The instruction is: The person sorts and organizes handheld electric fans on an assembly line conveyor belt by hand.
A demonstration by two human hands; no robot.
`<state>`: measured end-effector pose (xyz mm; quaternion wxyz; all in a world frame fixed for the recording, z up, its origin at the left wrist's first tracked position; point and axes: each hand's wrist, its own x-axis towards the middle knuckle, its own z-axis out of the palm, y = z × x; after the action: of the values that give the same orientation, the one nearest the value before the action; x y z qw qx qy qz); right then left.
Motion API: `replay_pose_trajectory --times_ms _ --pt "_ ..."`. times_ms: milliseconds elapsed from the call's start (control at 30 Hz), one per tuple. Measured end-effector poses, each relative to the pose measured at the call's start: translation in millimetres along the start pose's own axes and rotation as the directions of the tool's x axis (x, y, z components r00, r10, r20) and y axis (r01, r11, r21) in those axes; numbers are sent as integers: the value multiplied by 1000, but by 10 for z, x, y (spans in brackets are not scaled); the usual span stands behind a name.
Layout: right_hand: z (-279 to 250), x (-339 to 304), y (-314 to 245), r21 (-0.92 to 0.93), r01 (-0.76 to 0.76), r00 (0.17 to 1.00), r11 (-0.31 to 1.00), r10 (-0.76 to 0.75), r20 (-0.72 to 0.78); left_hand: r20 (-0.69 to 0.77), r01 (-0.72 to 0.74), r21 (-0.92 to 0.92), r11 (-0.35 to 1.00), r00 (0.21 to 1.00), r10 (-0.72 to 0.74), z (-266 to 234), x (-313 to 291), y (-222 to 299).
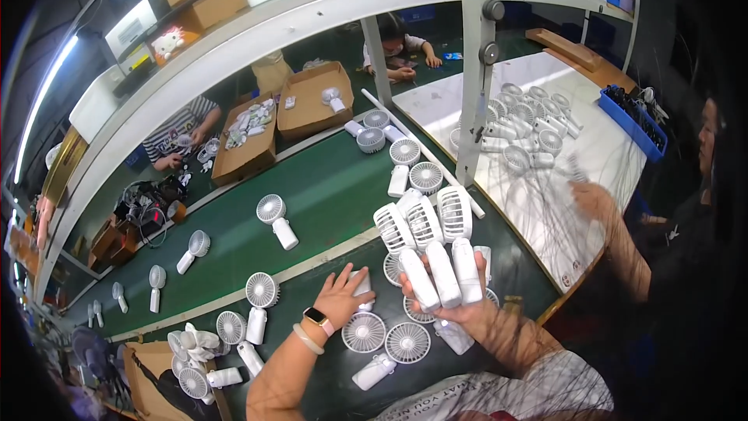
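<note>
Three white handheld fans (444,274) lie side by side in my right hand (479,320), which is closed around their handles, with the fan heads pointing away from me. My left hand (340,296), with a watch and a bangle at the wrist, is spread out with its fingers apart. Under or beside its fingertips is the handle of a white fan (362,290); whether they press on it I cannot tell. Close by, several more fans lie on the green bench, including one with a round grille (408,342). Some of these are partly hidden by my right hand.
A green conveyor belt (234,240) carries spaced-out fans. At lower left stands a cardboard box (152,378) with fans. On the white table (538,242) at right is a pile of fans (530,121), beside a co-worker's arm (612,222). A metal post (472,109) rises ahead.
</note>
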<state>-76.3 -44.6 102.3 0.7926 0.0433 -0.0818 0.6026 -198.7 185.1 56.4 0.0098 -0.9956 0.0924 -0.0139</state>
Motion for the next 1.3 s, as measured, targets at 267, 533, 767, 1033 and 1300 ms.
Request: replay_pose_trajectory --times_ms 267,533,767,1033,1300 --pt "61 -738 -1215 -952 -276 745 132 -597 -299 -145 455 -372 809 832 -535 -160 -768 -63" --pt "-208 -1286 -2498 -158 -871 468 -465 -884 24 172 -355 -501 -789 853 -493 -170 -567 468" --pt "-571 -816 -2279 190 -546 663 -816 -282 693 25 -467 -671 -576 762 -647 -145 -346 615" --pt "-7 -176 -60 -647 90 987 -757 156 -46 77 -311 -908 -281 534 -842 -60 -440 594" --pt "-373 -33 748 -174 559 810 -811 579 -94 25 -394 -880 -265 519 -855 -94 -621 534"
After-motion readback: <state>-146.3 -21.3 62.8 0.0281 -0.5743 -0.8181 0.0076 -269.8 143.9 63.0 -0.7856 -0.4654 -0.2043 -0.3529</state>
